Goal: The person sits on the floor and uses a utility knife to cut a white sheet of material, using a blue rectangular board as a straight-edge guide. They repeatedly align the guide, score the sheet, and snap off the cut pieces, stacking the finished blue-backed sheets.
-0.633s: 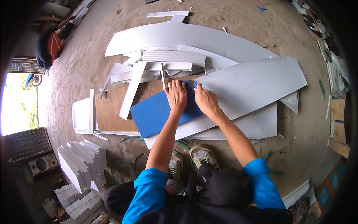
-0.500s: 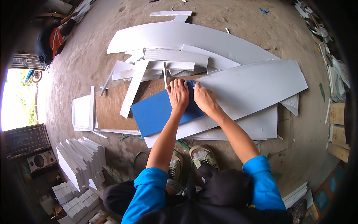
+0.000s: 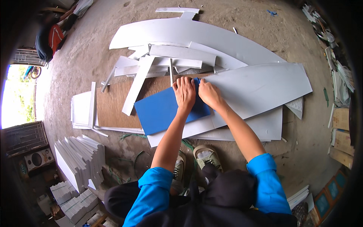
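A flat blue rectangular board (image 3: 157, 108) lies slanted across a large white sheet (image 3: 261, 85). My left hand (image 3: 184, 92) presses on the blue board near its right end, with the fingers stretched out flat. Close beside it, at the board's far right corner, my right hand (image 3: 210, 94) is closed in a fist against the white sheet. A bit of something blue shows by its fingertips; what it is stays hidden. Under the sheets lies a brown wooden board (image 3: 117, 108), partly covered.
White strips (image 3: 139, 85) and a long curved white sheet (image 3: 162, 32) lie beyond my hands. A stack of white panels (image 3: 77, 160) stands at lower left, near a speaker box (image 3: 39, 159). Another person (image 3: 49, 41) crouches at far left. Cardboard boxes (image 3: 342, 130) line the right side.
Both hands stay at the blue board's right end, the right fist close beside the left hand. The view has shifted slightly. The sheets otherwise lie as before.
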Demonstrator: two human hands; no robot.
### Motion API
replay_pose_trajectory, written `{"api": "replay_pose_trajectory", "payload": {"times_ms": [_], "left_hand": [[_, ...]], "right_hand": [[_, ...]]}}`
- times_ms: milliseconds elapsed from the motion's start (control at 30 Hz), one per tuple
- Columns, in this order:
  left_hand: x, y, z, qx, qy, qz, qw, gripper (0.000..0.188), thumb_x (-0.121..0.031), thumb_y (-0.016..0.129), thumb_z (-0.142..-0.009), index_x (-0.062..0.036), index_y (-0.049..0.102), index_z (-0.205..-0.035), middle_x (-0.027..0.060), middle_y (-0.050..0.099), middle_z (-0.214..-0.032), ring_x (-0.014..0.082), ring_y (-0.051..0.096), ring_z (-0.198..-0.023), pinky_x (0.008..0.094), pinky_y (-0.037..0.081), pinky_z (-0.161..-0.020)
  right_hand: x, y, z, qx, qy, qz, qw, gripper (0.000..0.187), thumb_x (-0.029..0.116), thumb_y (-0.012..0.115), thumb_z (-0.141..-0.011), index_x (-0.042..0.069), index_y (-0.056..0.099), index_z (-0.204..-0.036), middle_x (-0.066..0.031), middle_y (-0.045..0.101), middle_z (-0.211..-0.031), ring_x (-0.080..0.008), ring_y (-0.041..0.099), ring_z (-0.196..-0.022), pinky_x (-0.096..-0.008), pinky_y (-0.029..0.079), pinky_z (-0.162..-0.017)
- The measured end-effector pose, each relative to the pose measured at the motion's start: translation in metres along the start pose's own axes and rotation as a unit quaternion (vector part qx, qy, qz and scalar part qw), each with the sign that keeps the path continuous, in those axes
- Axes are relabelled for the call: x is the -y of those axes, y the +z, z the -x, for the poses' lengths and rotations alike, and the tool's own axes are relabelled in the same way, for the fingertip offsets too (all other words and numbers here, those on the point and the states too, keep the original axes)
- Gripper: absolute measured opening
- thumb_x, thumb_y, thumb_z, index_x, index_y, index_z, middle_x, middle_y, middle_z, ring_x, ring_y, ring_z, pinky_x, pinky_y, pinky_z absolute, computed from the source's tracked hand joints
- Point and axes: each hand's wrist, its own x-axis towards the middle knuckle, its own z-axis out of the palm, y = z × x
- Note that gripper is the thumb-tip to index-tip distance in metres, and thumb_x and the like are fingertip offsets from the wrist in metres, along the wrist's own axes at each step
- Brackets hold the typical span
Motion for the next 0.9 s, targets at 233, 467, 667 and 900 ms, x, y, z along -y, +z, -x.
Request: {"api": "replay_pose_trajectory", "payload": {"times_ms": [233, 467, 667, 900], "left_hand": [[0.001, 0.001, 0.002, -0.028, 0.006, -0.022, 0.999, 0.016, -0.02, 0.046, -0.087, -0.0045, 0.049, -0.083, 0.01, 0.05, -0.081, 0.026, 0.047, -0.083, 0.039, 0.034, -0.079], [-0.001, 0.0, 0.003, -0.039, 0.003, -0.013, 0.999, 0.017, -0.021, 0.046, -0.087, -0.0049, 0.049, -0.083, 0.0092, 0.05, -0.081, 0.0254, 0.047, -0.083, 0.0386, 0.034, -0.079], [0.0, -0.003, 0.0, 0.011, -0.031, 0.0, 0.999, 0.023, -0.026, 0.044, -0.088, -0.0051, 0.053, -0.084, 0.0079, 0.055, -0.085, 0.0247, 0.05, -0.087, 0.0388, 0.034, -0.08], [0.0, 0.0, -0.004, -0.009, -0.026, 0.012, 1.0, 0.023, -0.026, 0.044, -0.089, -0.0062, 0.052, -0.081, 0.0073, 0.054, -0.08, 0.0243, 0.05, -0.082, 0.0379, 0.034, -0.078]], "right_hand": [[-0.011, 0.001, 0.015, 0.14, 0.049, -0.038, 0.988, 0.024, 0.012, 0.038, -0.081, -0.003, 0.054, -0.091, -0.0298, 0.058, -0.088, -0.0434, 0.058, -0.085, -0.0494, 0.047, -0.074], [-0.022, -0.005, 0.118, 0.203, 0.054, -0.005, 0.978, 0.02, 0.013, 0.039, -0.084, -0.004, 0.046, -0.092, -0.0263, 0.059, -0.071, -0.0432, 0.06, -0.074, -0.05, 0.047, -0.068], [-0.015, -0.04, 0.119, 0.203, 0.057, 0.006, 0.978, 0.026, 0.022, 0.036, -0.09, -0.001, 0.047, -0.094, -0.0265, 0.059, -0.074, -0.0448, 0.058, -0.075, -0.051, 0.046, -0.068], [-0.009, -0.03, 0.039, 0.023, 0.012, -0.013, 1.0, 0.023, 0.021, 0.039, -0.09, -0.001, 0.047, -0.09, -0.0233, 0.06, -0.067, -0.0395, 0.061, -0.066, -0.046, 0.05, -0.061]]}}
